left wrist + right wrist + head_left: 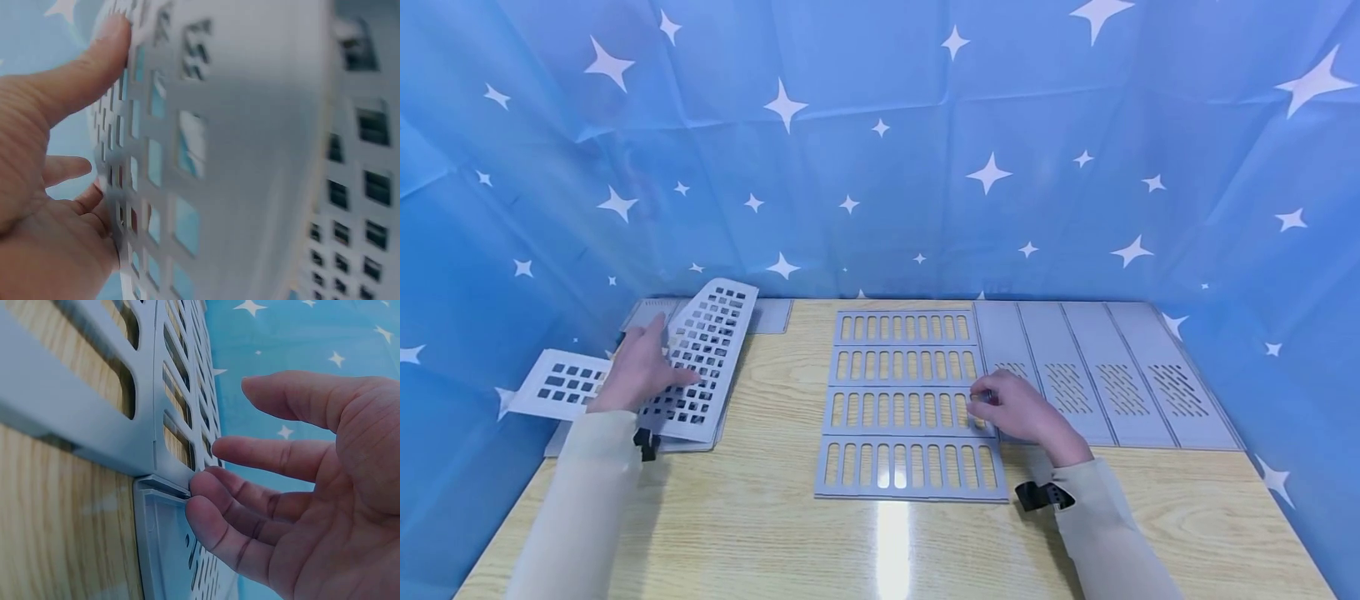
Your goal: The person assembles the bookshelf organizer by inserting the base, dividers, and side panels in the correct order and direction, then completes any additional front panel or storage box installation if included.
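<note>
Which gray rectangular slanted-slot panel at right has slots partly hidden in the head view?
The leftmost gray rectangular panel at right: the right hand covers some slots; the other three panels show theirs fully.

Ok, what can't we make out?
Head: whether the punched panel joins the piece left of it; left hand covers between.
Head: some slots of the vented panel nearest right hand, hidden by it.
Left wrist: near sheet, right edge blurred, bottom cut off by frame.
Right wrist: whether fingertips touch slotted panels; they hide any gap.
</note>
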